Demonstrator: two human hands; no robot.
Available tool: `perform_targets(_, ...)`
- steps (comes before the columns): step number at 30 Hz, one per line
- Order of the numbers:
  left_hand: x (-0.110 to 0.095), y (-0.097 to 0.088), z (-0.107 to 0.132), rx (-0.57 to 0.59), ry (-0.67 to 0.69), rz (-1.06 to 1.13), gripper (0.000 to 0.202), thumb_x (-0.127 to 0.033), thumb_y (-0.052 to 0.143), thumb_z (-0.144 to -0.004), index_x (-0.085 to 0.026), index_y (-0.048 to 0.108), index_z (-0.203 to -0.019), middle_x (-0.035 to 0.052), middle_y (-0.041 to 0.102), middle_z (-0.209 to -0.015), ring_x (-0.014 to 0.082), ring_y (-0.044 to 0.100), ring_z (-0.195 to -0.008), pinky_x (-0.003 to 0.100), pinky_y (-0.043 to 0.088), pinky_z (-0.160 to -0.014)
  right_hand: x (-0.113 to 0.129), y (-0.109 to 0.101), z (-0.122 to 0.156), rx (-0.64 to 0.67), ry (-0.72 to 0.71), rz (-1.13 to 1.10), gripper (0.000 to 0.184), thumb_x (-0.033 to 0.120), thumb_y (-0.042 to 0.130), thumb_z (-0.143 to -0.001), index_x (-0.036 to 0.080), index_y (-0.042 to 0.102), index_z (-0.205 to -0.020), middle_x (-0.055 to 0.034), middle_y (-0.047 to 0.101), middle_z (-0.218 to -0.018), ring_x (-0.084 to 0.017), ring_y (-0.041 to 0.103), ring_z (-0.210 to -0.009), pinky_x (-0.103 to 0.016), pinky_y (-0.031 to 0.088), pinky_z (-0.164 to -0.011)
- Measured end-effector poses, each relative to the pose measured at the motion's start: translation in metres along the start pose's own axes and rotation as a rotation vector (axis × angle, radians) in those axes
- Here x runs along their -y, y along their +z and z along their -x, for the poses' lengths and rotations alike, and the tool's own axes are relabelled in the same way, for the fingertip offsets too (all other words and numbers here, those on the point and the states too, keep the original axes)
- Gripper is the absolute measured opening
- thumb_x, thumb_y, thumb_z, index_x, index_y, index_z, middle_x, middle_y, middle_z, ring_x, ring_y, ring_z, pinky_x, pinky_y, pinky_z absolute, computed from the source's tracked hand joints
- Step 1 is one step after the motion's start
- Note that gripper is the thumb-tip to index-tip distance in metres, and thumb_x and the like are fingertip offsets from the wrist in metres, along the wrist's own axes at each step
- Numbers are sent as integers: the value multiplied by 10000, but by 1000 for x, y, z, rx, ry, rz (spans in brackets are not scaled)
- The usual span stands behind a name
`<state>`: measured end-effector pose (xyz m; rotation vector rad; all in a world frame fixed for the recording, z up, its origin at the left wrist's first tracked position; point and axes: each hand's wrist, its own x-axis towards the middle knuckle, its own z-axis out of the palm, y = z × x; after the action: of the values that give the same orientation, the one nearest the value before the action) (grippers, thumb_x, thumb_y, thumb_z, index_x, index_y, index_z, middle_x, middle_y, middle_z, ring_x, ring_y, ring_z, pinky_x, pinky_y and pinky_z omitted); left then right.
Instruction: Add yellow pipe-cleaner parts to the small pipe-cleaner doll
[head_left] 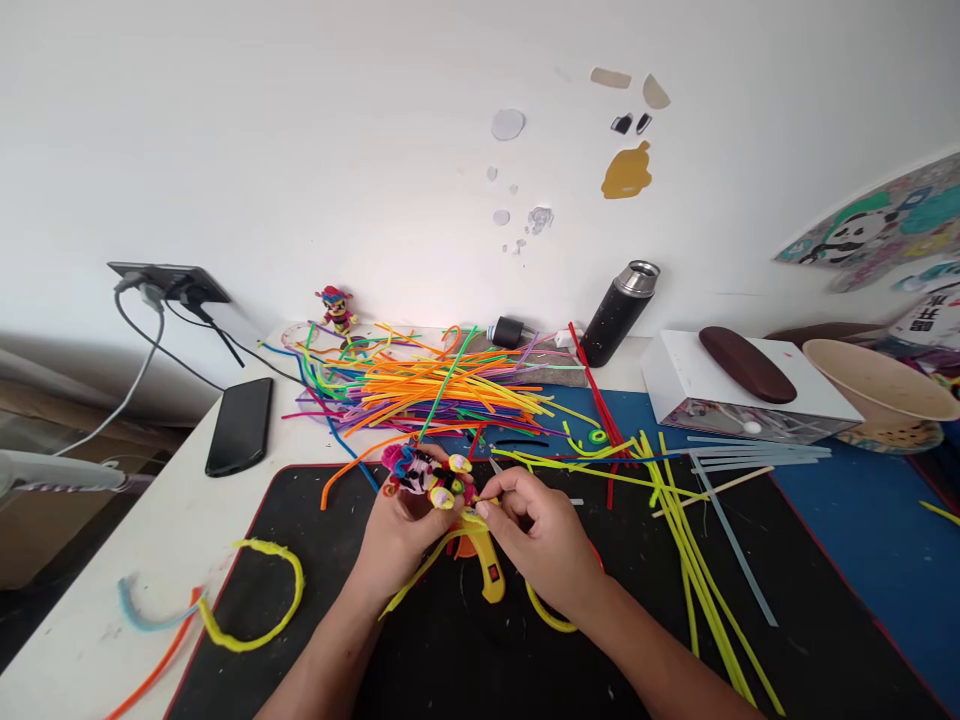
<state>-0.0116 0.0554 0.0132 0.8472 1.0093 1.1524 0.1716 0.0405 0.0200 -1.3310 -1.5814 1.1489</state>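
Observation:
My left hand (401,535) is closed around a small pipe-cleaner figure (420,474) in pink, black, white and yellow, held above the black mat (315,520). My right hand (540,535) pinches a yellow pipe cleaner (420,575) right beside the figure; the strand trails down to the left under my left wrist. A yellow glue gun (487,570) lies on the mat just below both hands. Behind them sits a big loose pile of coloured pipe cleaners (442,385), mostly orange and yellow.
A black phone (240,425) lies at the left and a curved yellow pipe cleaner (259,595) at the mat's edge. Long yellow-green strands (694,555) spread right. At the back stand a black flask (619,312), a white box (739,400) and a bowl (877,390).

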Motion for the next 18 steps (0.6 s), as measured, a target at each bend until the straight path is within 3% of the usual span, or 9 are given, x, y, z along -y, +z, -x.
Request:
perform_targets(11, -5, 3, 2, 1, 19, -96, 516, -278, 968, -637, -208, 641, -1029, 29, 748, -869, 206, 690, -776, 305, 568, -740, 4, 0, 0, 6, -43, 139, 76, 265, 583, -963, 216, 637, -941, 92, 453, -575, -120, 440, -502, -257, 290, -536)
perform_targets(18, -6, 6, 1, -22, 18, -119, 512, -306, 966, -623, -204, 640, -1004, 23, 727, -827, 208, 679, -742, 305, 559, -700, 8, -3, -4, 8, -56, 258, 67, 239, 608, -954, 227, 632, -892, 100, 439, -518, -115, 401, -461, -257, 254, -517)
